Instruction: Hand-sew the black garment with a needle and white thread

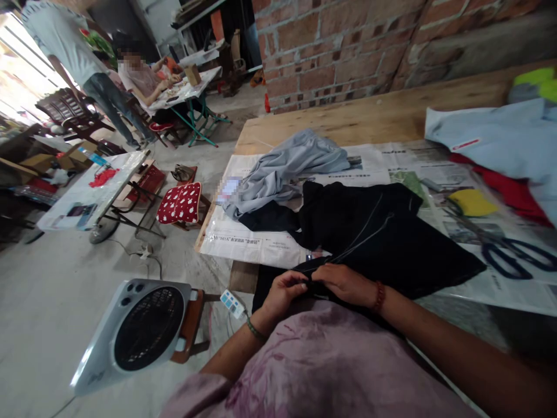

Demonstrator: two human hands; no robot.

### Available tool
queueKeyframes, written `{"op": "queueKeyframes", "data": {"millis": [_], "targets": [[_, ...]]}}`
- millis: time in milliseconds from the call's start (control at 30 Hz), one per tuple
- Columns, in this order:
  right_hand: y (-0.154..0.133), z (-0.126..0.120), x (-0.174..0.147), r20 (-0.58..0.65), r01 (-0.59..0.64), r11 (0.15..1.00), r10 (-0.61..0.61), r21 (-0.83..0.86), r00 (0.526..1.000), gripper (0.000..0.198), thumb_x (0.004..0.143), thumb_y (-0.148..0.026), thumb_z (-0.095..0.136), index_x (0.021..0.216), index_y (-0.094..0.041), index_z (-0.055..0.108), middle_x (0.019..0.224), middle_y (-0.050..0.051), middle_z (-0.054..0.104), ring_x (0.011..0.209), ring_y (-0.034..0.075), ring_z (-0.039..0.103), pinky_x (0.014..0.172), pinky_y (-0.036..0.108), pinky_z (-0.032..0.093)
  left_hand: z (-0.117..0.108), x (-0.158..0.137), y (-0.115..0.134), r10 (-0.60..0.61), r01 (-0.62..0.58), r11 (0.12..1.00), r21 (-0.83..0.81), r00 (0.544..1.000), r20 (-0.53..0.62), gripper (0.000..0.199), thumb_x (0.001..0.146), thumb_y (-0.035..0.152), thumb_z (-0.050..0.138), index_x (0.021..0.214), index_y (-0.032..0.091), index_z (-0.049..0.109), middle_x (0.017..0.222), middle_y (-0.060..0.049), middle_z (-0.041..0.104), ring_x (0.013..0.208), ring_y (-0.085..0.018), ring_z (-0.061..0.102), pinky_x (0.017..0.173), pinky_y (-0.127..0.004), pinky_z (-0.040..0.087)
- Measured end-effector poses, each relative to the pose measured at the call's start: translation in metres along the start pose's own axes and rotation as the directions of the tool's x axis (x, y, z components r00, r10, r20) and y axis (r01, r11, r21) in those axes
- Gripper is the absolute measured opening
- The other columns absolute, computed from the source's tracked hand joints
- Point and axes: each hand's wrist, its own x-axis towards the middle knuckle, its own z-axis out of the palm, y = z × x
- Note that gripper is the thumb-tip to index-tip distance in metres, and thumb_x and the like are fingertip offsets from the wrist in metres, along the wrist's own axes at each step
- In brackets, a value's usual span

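A black garment point(369, 232) with thin pale lines along it lies across the newspaper at the table's near edge, part of it hanging towards my lap. My left hand point(285, 293) pinches its edge, thumb and fingers close together. Right beside it, my right hand point(343, 283) is closed on the same black cloth, and the fingertips of both hands almost meet. Whether anything small sits between the fingers cannot be made out. Behind the black garment rests a crumpled grey garment point(296, 159). Dark-handled scissors point(507, 252) lie to the right.
Newspaper point(261, 247) covers the wooden table point(278, 128). Light blue cloth point(500, 130) and a yellow piece point(473, 202) lie at the right. On the left stand a box fan point(148, 325), a power strip point(232, 303) and a red stool point(179, 203). People are at another table point(191, 93).
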Motion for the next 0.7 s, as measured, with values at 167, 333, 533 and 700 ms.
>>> {"op": "queueKeyframes", "data": {"millis": [167, 333, 533, 700], "targets": [[-0.007, 0.004, -0.001, -0.033, -0.012, 0.997, 0.014, 0.071, 0.999, 0.022, 0.086, -0.015, 0.036, 0.085, -0.017, 0.058, 0.080, 0.004, 0.061, 0.074, 0.011, 0.055, 0.070, 0.024, 0.043, 0.001, 0.002, -0.003, -0.006, 0.009, 0.999, -0.045, 0.998, 0.057, 0.025, 0.054, 0.019, 0.078, 0.075, 0.012, 0.065, 0.061, 0.003, 0.056, 0.054, -0.005, 0.047, 0.055, -0.019, 0.033], [-0.011, 0.005, -0.002, -0.061, -0.028, 0.997, 0.033, 0.067, 0.998, 0.022, 0.086, -0.015, 0.037, 0.088, -0.018, 0.059, 0.079, 0.004, 0.062, 0.076, 0.012, 0.055, 0.071, 0.026, 0.044, 0.005, 0.002, 0.001, -0.030, 0.036, 0.994, -0.108, 0.998, 0.062, 0.030, 0.052, 0.018, 0.078, 0.078, 0.013, 0.064, 0.061, 0.002, 0.058, 0.054, -0.006, 0.048, 0.056, -0.019, 0.033], [-0.010, -0.006, 0.001, -0.041, -0.076, 0.986, 0.083, 0.145, 0.996, 0.025, 0.086, -0.018, 0.037, 0.089, -0.018, 0.061, 0.085, 0.006, 0.060, 0.080, 0.012, 0.056, 0.073, 0.025, 0.045, 0.008, -0.001, 0.000, -0.036, 0.038, 0.989, -0.141, 0.999, 0.013, 0.027, 0.051, 0.018, 0.078, 0.074, 0.013, 0.064, 0.064, 0.002, 0.057, 0.058, -0.007, 0.050, 0.060, -0.021, 0.036], [-0.013, -0.014, 0.003, 0.042, -0.293, 0.896, 0.296, 0.334, 0.954, 0.019, 0.081, -0.022, 0.045, 0.084, -0.017, 0.064, 0.084, 0.004, 0.062, 0.080, 0.013, 0.057, 0.075, 0.027, 0.045, 0.005, -0.002, -0.004, -0.052, 0.056, 0.985, -0.164, 0.998, 0.029, 0.025, 0.054, 0.019, 0.077, 0.075, 0.012, 0.064, 0.067, -0.001, 0.061, 0.059, -0.009, 0.053, 0.062, -0.023, 0.038]]}}
